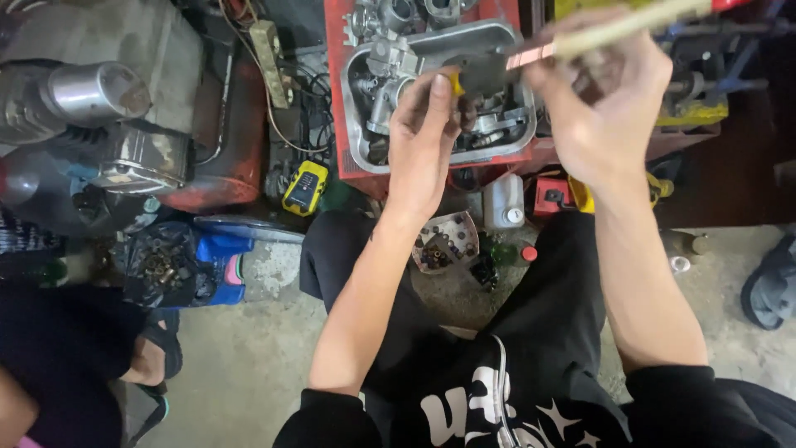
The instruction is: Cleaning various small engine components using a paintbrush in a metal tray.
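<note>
— Concrete floor (249, 365), grubby, with clutter all round. What is on it?

— At the far side, a red tray (338, 99) with a dented metal pan (358, 158) inside it, full of grey cast engine parts (383, 79). Left of that sits an engine (108, 124) with a shiny cylinder. A yellow handheld device (305, 187) lies near the tray's corner, and a small dish of nuts and bolts (445, 241) and a white plastic bottle (504, 202) stand on the floor between the knees.

— And the hands?

— The left hand (423, 141) is raised over the pan, fingers curled and pinched on a small dark part (479, 76) with a yellow bit at its edge. The right hand (601, 104) is closed round a pale wooden-handled brush (613, 31), whose metal band meets the dark part.

— So the part is off the tray?

— Yes, held in the air just above the pan, between both hands.

— Anyone else?

— A foot in a sandal (157, 353) at the lower left.
</note>
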